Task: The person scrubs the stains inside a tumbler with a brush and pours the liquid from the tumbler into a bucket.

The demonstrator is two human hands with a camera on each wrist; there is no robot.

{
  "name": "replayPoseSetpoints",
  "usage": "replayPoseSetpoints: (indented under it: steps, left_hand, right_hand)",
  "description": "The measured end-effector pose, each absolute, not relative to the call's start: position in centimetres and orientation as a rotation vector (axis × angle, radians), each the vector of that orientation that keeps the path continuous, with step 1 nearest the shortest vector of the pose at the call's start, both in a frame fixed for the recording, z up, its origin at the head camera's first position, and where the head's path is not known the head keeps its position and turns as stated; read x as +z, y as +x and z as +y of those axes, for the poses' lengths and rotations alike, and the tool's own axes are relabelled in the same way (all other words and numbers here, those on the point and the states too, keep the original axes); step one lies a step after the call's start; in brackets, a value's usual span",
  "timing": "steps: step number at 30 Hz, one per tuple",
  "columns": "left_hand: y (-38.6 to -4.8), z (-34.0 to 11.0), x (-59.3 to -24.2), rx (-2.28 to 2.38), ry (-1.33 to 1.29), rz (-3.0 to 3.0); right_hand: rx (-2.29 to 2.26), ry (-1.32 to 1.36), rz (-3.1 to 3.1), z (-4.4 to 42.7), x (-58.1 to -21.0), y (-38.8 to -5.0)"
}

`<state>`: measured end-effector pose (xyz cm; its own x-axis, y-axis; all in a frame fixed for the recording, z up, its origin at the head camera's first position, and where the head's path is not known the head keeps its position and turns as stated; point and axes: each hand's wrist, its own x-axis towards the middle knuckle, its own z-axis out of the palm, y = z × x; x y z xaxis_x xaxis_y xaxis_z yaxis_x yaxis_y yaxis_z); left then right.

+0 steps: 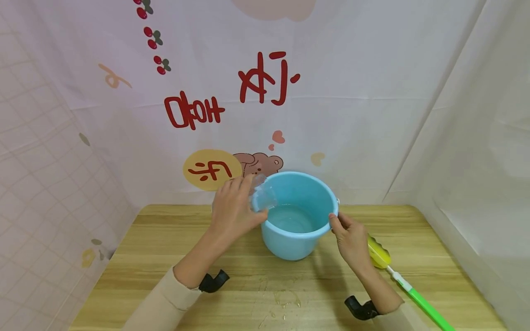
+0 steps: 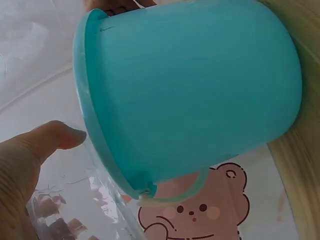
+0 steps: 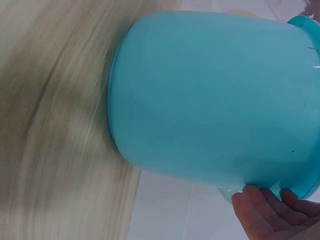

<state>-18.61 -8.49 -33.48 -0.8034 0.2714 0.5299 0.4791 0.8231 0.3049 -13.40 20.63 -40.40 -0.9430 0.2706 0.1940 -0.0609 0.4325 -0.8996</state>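
Observation:
A light blue bucket [image 1: 290,246] stands on the wooden table with some clear water [image 1: 291,219] at its bottom. My left hand [image 1: 234,202] grips a clear plastic container [image 1: 265,195], tilted over the bucket's left rim with its mouth toward the inside. In the left wrist view the thumb lies along one side of the container [image 2: 107,200], next to the rim. On the right, my right hand [image 1: 352,236] pinches the bucket's rim, thumb on top and fingers outside. The right wrist view shows those fingers [image 3: 270,215] against the outer wall near the handle.
A yellow-headed brush with a green handle [image 1: 428,305] lies at the table's right. Drops of water [image 1: 287,299] wet the wooden tabletop [image 1: 174,239] in front of the bucket. A printed white cloth [image 1: 352,138] hangs close behind, and more cloth encloses both sides.

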Motion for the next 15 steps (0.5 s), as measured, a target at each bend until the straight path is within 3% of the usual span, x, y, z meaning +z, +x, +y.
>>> replayPoseSetpoints:
  steps: [15]
  left_hand:
    - [-18.4,-9.7,-35.5,-0.903,-0.476,-2.338]
  right_hand:
    - [1.502,-0.176,-2.377,20.7,-40.5,-13.5]
